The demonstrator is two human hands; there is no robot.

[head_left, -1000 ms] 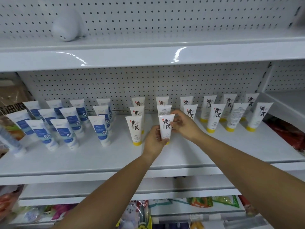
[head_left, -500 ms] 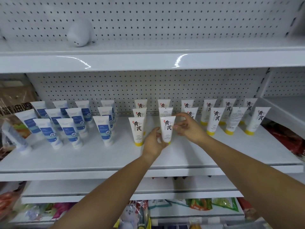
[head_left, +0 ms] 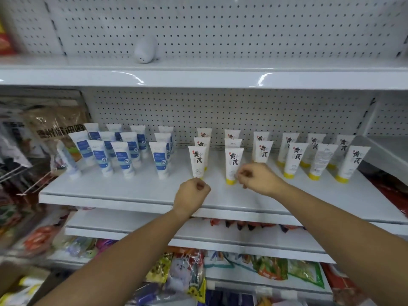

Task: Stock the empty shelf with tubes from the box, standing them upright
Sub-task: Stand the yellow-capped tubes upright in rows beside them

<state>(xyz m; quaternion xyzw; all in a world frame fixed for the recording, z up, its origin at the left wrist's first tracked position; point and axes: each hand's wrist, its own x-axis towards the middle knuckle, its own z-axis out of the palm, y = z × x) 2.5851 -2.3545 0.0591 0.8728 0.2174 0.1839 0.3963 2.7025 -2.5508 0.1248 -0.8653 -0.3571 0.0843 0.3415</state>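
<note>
Both your hands are over the front part of the white shelf (head_left: 132, 191), and neither holds anything. Your left hand (head_left: 191, 191) is curled into a loose fist just in front of a white tube with a yellow cap (head_left: 197, 161), its fingers folded in and empty. Your right hand (head_left: 259, 178) is half curled beside the next front tube (head_left: 233, 165), with its fingertips just next to the tube's lower part; whether they touch it, you cannot tell. That tube stands upright on its yellow cap, free of your grip.

Behind and to the right of it, more yellow-capped tubes (head_left: 294, 160) stand upright in rows back to the pegboard wall (head_left: 220, 111). On the left half of the shelf a group of white tubes with blue labels (head_left: 123, 159) also stands upright. A small white rounded object (head_left: 145, 49) sits on the shelf above. Bagged goods (head_left: 185, 277) fill the lower shelves.
</note>
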